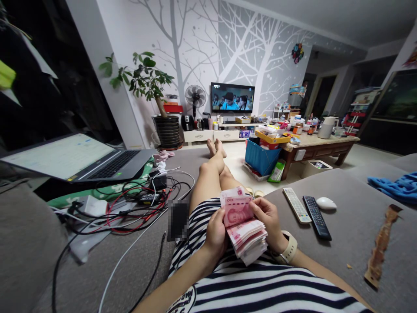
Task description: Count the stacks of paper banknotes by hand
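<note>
A thick stack of red 100 banknotes (pixel 246 237) is between my hands, above my lap in striped clothing. My left hand (pixel 216 230) is closed round the left side of the stack, its thumb near the notes' edge. With fingers and thumb pinched, my right hand (pixel 265 217) grips the right edge of an upper banknote (pixel 237 211) that stands up from the stack, its printed portrait facing me. The lower part of the stack fans out in layers toward me. A pale watch is on my right wrist. My left fingers beneath the notes are mostly hidden.
On the sofa to the left lie a laptop (pixel 107 161), tangled cables (pixel 130 208) and a dark flat object (pixel 178 220), partly blurred. To the right are a white remote (pixel 297 205), a black remote (pixel 316 217), a white mouse (pixel 326 203) and a brown strip (pixel 382 248).
</note>
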A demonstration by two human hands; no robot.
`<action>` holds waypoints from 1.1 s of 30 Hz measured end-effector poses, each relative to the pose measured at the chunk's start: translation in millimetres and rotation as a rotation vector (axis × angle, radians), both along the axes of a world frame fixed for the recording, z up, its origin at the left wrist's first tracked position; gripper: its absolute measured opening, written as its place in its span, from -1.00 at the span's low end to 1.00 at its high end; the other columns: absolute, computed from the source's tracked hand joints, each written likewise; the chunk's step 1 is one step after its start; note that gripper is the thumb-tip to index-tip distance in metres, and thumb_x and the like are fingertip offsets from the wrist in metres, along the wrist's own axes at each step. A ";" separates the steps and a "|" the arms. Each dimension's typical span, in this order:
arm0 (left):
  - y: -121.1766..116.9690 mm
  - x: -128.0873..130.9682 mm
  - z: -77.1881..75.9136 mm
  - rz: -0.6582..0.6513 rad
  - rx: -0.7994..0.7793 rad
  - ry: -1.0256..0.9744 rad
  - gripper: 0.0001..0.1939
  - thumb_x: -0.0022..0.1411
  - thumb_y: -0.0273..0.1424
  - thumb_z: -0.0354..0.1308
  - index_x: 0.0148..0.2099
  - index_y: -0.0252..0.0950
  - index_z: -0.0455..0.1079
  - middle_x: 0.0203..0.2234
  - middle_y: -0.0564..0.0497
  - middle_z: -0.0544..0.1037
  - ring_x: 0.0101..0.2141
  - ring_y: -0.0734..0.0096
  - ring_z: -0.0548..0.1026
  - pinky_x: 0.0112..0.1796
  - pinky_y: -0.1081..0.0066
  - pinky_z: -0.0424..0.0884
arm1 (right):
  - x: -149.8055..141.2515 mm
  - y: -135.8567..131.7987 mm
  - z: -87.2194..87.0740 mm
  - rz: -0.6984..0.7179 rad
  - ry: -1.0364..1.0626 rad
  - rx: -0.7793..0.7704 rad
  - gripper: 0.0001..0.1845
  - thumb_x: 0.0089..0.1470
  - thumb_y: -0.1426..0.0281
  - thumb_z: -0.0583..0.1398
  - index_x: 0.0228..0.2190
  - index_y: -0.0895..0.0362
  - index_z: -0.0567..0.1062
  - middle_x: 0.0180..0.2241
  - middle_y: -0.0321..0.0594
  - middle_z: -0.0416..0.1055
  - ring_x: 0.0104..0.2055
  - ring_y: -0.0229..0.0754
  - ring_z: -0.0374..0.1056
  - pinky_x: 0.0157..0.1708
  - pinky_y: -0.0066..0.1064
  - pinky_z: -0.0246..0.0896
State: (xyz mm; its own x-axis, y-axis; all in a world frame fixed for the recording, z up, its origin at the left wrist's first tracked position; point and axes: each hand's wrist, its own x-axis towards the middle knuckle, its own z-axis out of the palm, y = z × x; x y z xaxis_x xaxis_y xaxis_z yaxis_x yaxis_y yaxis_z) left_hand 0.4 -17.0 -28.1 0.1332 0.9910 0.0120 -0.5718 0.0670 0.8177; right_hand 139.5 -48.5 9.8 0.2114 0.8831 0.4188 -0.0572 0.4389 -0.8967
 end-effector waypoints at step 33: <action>-11.8 0.5 21.9 -0.153 0.020 -0.031 -0.62 0.03 -0.11 0.30 -0.09 -0.05 0.44 -0.08 0.07 0.62 0.25 -0.10 0.30 0.12 -0.21 0.38 | 3.2 9.4 -4.8 -0.007 0.003 0.083 -0.64 0.03 0.16 0.35 -0.52 0.11 0.37 -0.57 -0.38 0.25 -0.52 -0.29 0.17 -0.48 -0.44 0.13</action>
State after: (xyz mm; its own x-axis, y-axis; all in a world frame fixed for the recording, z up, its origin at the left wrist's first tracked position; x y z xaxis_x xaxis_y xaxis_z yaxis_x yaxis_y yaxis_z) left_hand 0.9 -28.8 -6.2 0.2818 0.9587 0.0381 -0.5810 0.1389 0.8020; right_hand 142.7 -39.1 5.1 0.2184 0.8440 0.4898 -0.0562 0.5120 -0.8572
